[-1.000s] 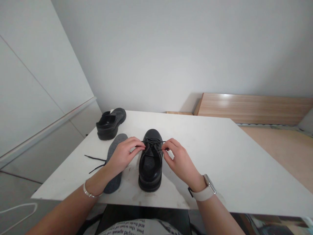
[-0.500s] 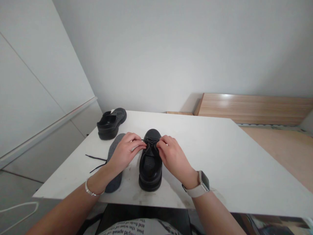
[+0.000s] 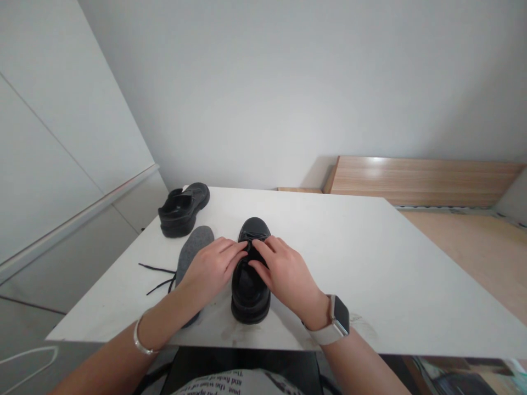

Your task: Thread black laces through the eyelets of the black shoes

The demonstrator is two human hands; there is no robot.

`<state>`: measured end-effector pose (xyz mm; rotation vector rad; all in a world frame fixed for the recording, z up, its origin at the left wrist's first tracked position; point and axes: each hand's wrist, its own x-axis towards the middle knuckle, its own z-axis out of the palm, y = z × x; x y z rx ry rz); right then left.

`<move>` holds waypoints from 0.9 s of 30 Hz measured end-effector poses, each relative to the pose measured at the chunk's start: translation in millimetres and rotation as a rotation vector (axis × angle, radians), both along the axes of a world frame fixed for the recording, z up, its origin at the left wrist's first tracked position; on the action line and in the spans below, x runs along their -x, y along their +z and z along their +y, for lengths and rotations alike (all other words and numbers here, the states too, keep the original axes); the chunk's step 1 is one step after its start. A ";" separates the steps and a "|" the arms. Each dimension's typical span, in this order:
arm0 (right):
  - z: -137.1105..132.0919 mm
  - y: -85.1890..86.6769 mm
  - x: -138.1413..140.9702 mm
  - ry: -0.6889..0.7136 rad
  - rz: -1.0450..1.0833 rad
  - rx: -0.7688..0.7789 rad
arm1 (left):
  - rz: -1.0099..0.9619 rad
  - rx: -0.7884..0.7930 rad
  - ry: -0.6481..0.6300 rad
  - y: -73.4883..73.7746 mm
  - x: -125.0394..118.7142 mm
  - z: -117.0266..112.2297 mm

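Observation:
A black leather lace-up shoe [image 3: 250, 299] stands upright on the white table in front of me, toe pointing away. My left hand [image 3: 218, 262] comes in from the left, thumb and fingertips pinched at the shoelace [image 3: 248, 237] by the left eyelets. From the other side my right hand [image 3: 284, 269] grips the shoe's upper, its index finger over the lacing and its thumb lower, near the tongue. The fingertips hide part of the lace and the eyelets. A grey insole [image 3: 196, 241] lies left of the shoe, partly under my left forearm.
The other black shoe [image 3: 177, 222] sits at the table's far left corner. A loose black lace [image 3: 158, 269] lies beside the insole. The white table [image 3: 349, 263] meets a wall behind; a wooden headboard [image 3: 420, 178] and bed stand to the right.
Both hands have come nearer, toward the shoe's opening. My right hand has shifted left over the lacing, with its thumb and index finger wider apart. The shoe stays in place.

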<state>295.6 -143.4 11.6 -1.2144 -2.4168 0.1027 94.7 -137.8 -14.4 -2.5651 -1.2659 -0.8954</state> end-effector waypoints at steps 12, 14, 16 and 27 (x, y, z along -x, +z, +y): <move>1.2 7.0 1.7 -0.110 -0.125 0.016 | 0.135 0.186 0.131 12.9 -3.0 2.1; 1.9 6.2 0.7 -0.127 -0.125 0.013 | 0.142 0.213 0.130 13.7 -3.8 3.9; 3.1 4.1 0.0 -0.133 -0.118 0.015 | 0.143 0.218 0.118 14.0 -5.5 5.1; 18.7 23.1 -3.4 -0.059 0.699 -0.139 | -0.744 0.266 -0.137 50.9 -25.3 11.0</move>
